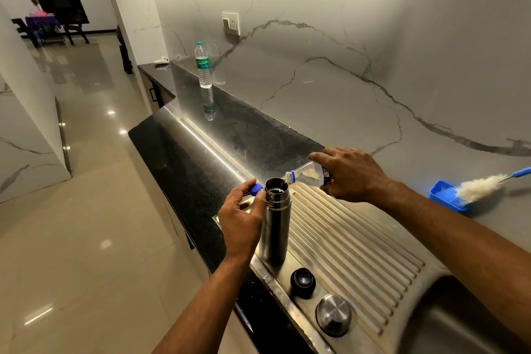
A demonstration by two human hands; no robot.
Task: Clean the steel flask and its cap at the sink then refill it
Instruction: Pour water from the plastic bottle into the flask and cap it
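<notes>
The steel flask stands upright and uncapped on the ribbed steel drainboard. My left hand wraps round its side and pinches a small blue bottle cap at the fingertips. My right hand grips a clear plastic water bottle, tipped on its side with its mouth over the flask's opening. In front of the flask lie the black inner stopper and the steel outer cap.
A sealed water bottle stands far back on the black counter. At the right, a blue tray holds a fluffy bottle brush. The sink basin opens at lower right. Marble wall runs behind.
</notes>
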